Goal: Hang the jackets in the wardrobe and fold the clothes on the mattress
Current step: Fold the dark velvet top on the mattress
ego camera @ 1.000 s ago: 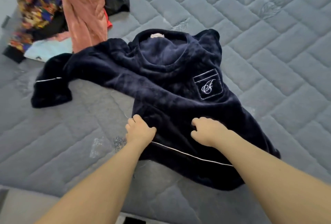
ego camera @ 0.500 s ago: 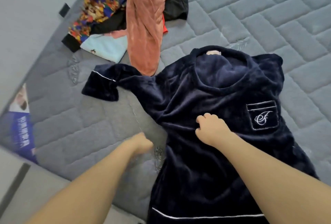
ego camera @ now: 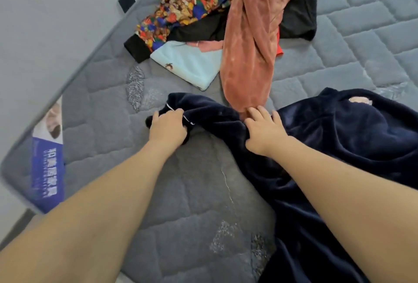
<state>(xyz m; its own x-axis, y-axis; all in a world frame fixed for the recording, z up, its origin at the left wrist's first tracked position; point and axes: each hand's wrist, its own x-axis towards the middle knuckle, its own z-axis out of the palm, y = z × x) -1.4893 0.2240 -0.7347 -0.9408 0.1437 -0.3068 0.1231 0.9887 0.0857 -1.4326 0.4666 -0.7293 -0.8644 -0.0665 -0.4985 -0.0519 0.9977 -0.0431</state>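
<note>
So the navy fleece top (ego camera: 339,147) is lying spread across the right half of the frame on the grey quilted mattress (ego camera: 181,192), still not folded as far as I can tell. The left hand (ego camera: 168,127) is gripping the sleeve cuff (ego camera: 178,110), the bit with the thin white piping, fingers curled over it. The right hand (ego camera: 263,130) is pressing down near the shoulder with fingers spread fairly flat, though the thumb might be tucked into the fabric, hard to say. Looks to me like a sleeve fold is just getting going, so this is early days.

Plenty left too: a heap is sitting at the top middle, with a long salmon velvety garment (ego camera: 251,56) draping down until its end is touching the navy top, a busy multicolour print piece (ego camera: 187,2), something black (ego camera: 296,17), and a pale blue folded cloth (ego camera: 190,65). No wardrobe in view.

The top's plush and floppy, probably bulky to crease. The mattress label (ego camera: 47,169) is showing at lower left.
</note>
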